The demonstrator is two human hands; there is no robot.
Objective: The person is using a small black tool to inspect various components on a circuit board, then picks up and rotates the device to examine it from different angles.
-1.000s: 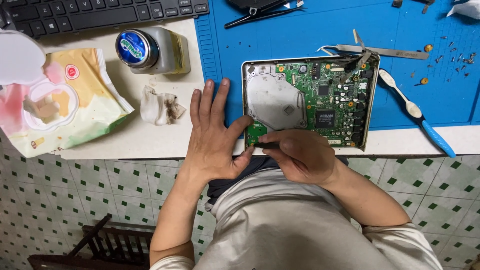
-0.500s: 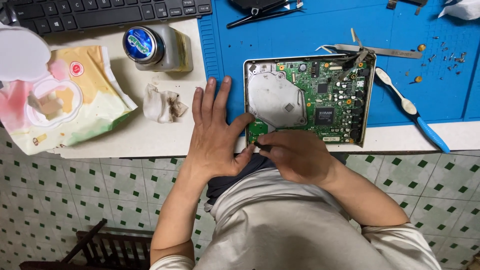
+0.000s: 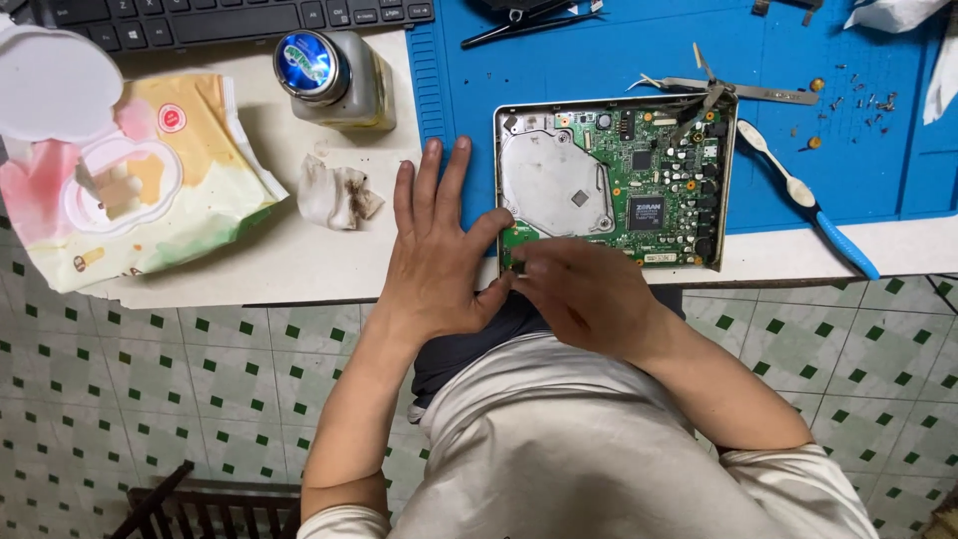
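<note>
- circuit board (image 3: 649, 190) in a shallow metal tray; green, dense with chips, round silver plate covering its left half
- lies flat at the worktop (image 3: 299, 260) edge, half on the blue mat (image 3: 599, 60); long axis left to right
- left hand (image 3: 439, 250) spread flat, fingers pointing away, beside the board's left edge
- right hand (image 3: 584, 294) curled over the near-left corner; fingertips hidden, cannot tell what they pinch

The circuit board (image 3: 639, 185) lies on the mat (image 3: 599, 70) at the worktop (image 3: 299, 255) edge, both hands at its 7 o'clock corner. The toothbrush (image 3: 813, 210) lies at its 3 o'clock; the crumpled wipe (image 3: 334, 195), jar (image 3: 334, 80) and wipes pack (image 3: 130, 180) lie toward 9 o'clock.
</note>
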